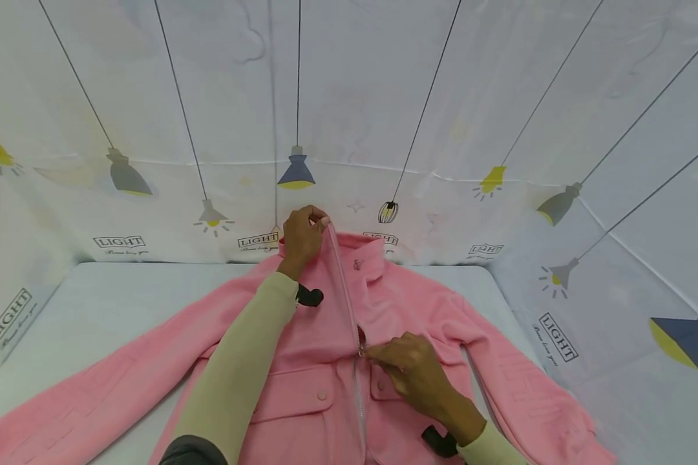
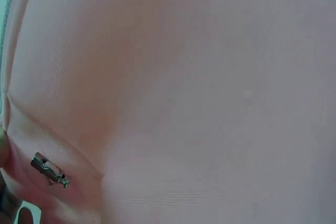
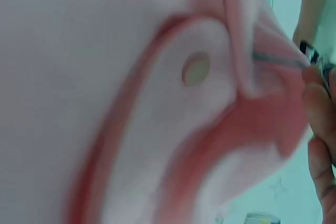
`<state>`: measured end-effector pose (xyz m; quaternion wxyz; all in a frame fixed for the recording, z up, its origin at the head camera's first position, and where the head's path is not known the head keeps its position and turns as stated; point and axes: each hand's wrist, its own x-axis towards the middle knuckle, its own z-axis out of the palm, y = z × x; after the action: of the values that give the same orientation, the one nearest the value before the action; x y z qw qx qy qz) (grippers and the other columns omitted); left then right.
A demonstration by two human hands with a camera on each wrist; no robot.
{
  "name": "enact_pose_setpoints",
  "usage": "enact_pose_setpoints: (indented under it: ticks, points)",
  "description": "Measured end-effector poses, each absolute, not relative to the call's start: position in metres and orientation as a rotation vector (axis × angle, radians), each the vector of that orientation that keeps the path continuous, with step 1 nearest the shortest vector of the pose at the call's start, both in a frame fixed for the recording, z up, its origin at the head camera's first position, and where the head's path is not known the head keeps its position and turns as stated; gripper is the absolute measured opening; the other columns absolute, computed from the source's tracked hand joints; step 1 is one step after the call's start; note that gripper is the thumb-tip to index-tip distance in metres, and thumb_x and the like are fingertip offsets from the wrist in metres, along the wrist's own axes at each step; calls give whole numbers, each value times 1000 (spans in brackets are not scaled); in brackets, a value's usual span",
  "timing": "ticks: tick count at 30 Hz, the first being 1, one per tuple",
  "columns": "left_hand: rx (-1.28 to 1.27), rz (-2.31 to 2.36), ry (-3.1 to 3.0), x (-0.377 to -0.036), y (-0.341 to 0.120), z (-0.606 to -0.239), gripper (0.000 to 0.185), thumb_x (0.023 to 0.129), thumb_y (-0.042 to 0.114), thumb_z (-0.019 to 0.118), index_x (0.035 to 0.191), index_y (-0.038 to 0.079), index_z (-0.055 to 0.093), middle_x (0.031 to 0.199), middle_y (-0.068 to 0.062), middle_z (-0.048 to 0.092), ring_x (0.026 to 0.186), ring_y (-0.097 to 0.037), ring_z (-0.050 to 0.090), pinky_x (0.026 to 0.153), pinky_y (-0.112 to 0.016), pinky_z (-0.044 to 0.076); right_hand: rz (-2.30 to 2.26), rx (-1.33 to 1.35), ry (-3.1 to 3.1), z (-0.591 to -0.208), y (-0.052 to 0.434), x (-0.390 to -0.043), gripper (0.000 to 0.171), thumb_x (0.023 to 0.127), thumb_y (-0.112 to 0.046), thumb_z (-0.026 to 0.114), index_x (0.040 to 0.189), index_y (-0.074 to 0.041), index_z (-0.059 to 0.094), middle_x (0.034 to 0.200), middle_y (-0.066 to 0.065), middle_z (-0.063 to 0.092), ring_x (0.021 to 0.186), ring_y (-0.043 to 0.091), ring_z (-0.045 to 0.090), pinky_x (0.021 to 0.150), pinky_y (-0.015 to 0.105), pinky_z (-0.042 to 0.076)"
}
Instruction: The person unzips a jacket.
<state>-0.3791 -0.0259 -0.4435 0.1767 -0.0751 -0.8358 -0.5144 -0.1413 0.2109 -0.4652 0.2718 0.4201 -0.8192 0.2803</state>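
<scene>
Two hands work on a pink jacket point(image 1: 302, 336) spread front-up on a pale blue-grey table point(image 1: 110, 303), its sleeves stretched out to either side. In the head view, the left hand point(image 1: 302, 236) pinches the top of the collar beside the zipper point(image 1: 344, 290), lifting that edge of fabric clear of the table. Lower down the front, the right hand point(image 1: 404, 371) grips the zipper slider point(image 1: 360, 349) between thumb and fingertips, about midway along the track. Below the slider the teeth run closed between two flap pockets, each fastened with a pink button point(image 1: 322, 394); above it the two sides of the jacket stand apart. Both arms wear cream sleeves point(image 1: 238, 368), and a black strap point(image 1: 309, 296) sits at each wrist.

From the left wrist, the view is filled almost wholly with pink fabric point(image 2: 199, 93), with a small metal snap point(image 2: 49, 170) near the lower left corner. From the right wrist, a rounded pocket flap point(image 3: 178, 124) with its button point(image 3: 196, 70) lies close to the lens, blurred, while the fingertips point(image 3: 317, 103) hold the metal slider point(image 3: 314, 56) at the right edge of the frame.

Behind the table hangs a white backdrop point(image 1: 384, 97) printed with hanging lamps and the word LIGHT.
</scene>
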Motion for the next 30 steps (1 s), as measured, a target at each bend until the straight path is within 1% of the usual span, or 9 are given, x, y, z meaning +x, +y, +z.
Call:
enact_pose_setpoints:
  ticks: [3,7,10,15,18,21,25,27,30]
  points:
    - [-174,-1444,-2338,-381,-30,-442,16,106,19,67,107,6,75,99,-16,72,90,-33,62,90,-49,47,728,1199,-2185,-466,210,-132,30,77,0,83,99,-19,85,92,-9,81,73,2,68,66,18,44]
    - [-156,-1426,-2338,-381,-37,-437,16,106,19,67,107,5,75,98,-16,72,86,-32,60,82,-46,46,741,1225,-2162,-469,212,-121,28,75,-1,83,97,-18,85,90,-10,81,67,-1,63,67,16,42]
    - [-175,-1419,-2360,-380,-40,-434,17,106,20,66,109,6,75,100,-16,72,88,-32,60,83,-46,47,755,1198,-2147,-470,214,-116,27,75,-3,83,97,-18,84,82,-11,77,62,-1,55,66,16,41]
    - [-152,-1399,-2385,-382,-41,-435,18,107,22,66,109,7,75,103,-16,73,92,-33,62,89,-50,50,725,1249,-2102,-476,216,-107,28,74,-8,83,99,-19,85,75,-12,70,61,-1,52,65,15,42]
    - [-124,-1373,-2390,-385,-43,-438,17,106,22,67,108,7,75,103,-15,73,93,-33,63,92,-51,50,729,1267,-2087,-479,217,-103,29,73,-7,83,100,-18,85,76,-12,73,59,-3,51,64,14,40]
    - [-130,-1346,-2399,-386,-44,-441,16,106,22,68,109,9,76,102,-14,74,95,-32,64,93,-52,49,748,1242,-2115,-480,218,-100,28,74,-6,84,99,-18,86,82,-12,78,59,-3,52,64,13,40]
    - [-208,-1260,-2443,-380,-44,-441,20,105,22,69,121,13,76,108,-10,76,105,-30,62,97,-51,48,763,1174,-2192,-482,218,-97,28,76,-5,85,100,-20,86,84,-13,78,60,-2,52,65,12,40]
    - [-263,-1205,-2456,-373,-44,-438,26,105,22,69,129,15,73,114,-8,76,110,-29,61,100,-51,46,760,1153,-2222,-482,218,-96,29,77,-4,86,101,-21,86,80,-14,75,60,-3,49,65,11,40]
    - [-369,-1144,-2450,-354,-45,-432,32,104,23,70,136,16,71,119,-9,74,114,-30,61,100,-52,47,764,1133,-2240,-482,219,-96,31,77,-4,87,103,-22,86,75,-16,70,59,-4,45,64,10,38]
